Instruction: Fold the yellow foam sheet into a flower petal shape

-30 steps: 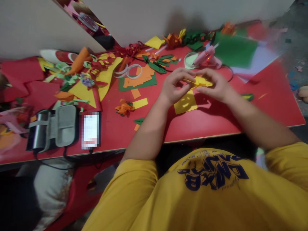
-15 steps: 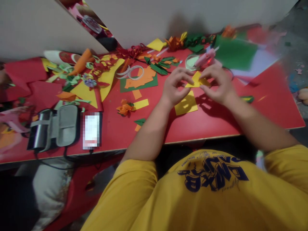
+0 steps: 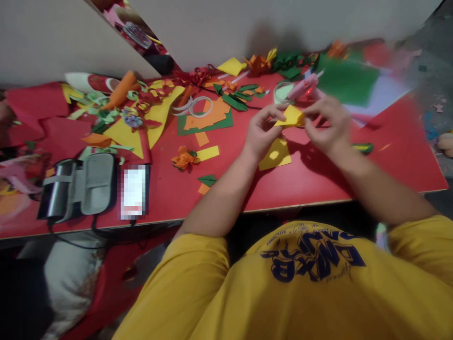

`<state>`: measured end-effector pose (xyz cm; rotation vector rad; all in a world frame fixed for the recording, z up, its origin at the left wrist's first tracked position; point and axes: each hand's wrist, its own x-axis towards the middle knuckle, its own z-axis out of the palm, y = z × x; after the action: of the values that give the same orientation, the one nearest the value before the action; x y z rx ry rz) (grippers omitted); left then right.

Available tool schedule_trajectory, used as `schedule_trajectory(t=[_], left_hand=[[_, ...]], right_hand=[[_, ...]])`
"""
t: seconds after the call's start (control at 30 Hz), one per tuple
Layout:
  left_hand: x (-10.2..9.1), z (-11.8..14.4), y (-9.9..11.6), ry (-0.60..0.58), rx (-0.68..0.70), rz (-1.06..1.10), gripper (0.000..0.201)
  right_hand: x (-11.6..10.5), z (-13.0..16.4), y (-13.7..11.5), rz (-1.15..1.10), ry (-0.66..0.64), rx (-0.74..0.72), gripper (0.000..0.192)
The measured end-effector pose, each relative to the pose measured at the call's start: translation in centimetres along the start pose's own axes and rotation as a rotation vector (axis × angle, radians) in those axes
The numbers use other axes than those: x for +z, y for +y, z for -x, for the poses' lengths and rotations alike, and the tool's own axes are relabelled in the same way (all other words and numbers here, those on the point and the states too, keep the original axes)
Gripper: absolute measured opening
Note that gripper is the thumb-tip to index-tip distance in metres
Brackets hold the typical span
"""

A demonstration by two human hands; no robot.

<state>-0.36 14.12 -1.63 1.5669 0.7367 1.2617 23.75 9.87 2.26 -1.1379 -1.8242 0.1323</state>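
Two hands pinch one small yellow paper (image 3: pixel 292 116) between them, lifted just above the red tabletop (image 3: pixel 318 174): the left hand (image 3: pixel 262 132) grips its left edge, the right hand (image 3: pixel 327 123) its right. Beneath lies a yellow sheet (image 3: pixel 275 156). Just beyond the hands sit a pink glue gun (image 3: pixel 302 88) and a tape roll (image 3: pixel 282 92).

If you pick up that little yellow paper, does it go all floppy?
Probably a bit floppy: the yellow paper looks thin, and the left hand and right hand pinch it from both sides. It seems very light, held by fingertips alone. It looks folded, so it likely creases easily.
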Motion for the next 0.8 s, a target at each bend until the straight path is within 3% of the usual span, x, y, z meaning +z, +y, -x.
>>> schedule_trajectory(t=[0.27,0.47,0.67,0.8], left_hand=[[0.7,0.5,1.4,0.105,-0.263,0.170,0.032],[-0.3,-0.1,-0.3,0.046,-0.203,0.157,0.031],[0.2,-0.4,-0.3,-0.031,0.028,-0.010,0.046],[0.5,-0.5,0.2,-0.019,0.113,-0.105,0.056]], right_hand=[[-2.2,-1.2,0.2,0.117,-0.114,-0.017,0.013],[-2.2,-1.4,0.0,-0.132,-0.061,-0.179,0.004],[0.0,-1.4,0.9,-0.502,-0.116,0.264,0.057],[0.7,-1.6,1.7,-0.586,-0.092,0.348,0.076]])
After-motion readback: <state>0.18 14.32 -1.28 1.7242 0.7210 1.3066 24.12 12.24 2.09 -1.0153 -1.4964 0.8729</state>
